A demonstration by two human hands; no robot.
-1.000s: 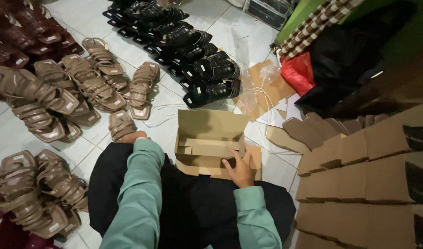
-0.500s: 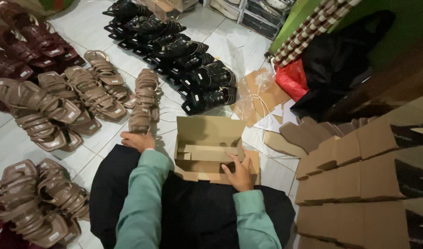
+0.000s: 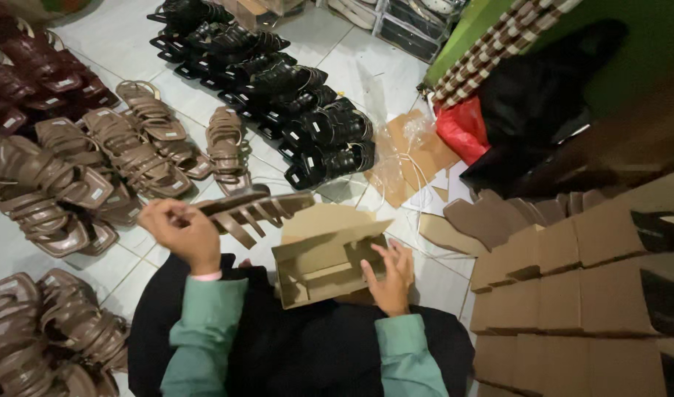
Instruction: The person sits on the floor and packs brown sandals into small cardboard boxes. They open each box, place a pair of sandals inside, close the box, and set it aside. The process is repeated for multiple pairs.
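1. Head view, what has changed: half a second ago the left hand (image 3: 181, 234) was down on the floor among the brown sandals; now it is lifted and carries one brown strappy sandal (image 3: 252, 208) toward the open cardboard box (image 3: 329, 263). The box, which lay flat on the lap before, is now tipped up on its side, so the packing of this pair looks under way rather than finished.
2. Head view, the hands: the left hand is closed around the heel end of the sandal, whose toe points at the box without touching it. The right hand (image 3: 387, 273) has its fingers spread and curled over the box's near wall, steadying it on the black skirt (image 3: 315, 353).
3. Head view, surroundings: rows of brown sandals (image 3: 123, 154) and black sandals (image 3: 293, 110) lie on the white tiled floor (image 3: 123, 37); stacked closed boxes (image 3: 587, 294) stand at the right.
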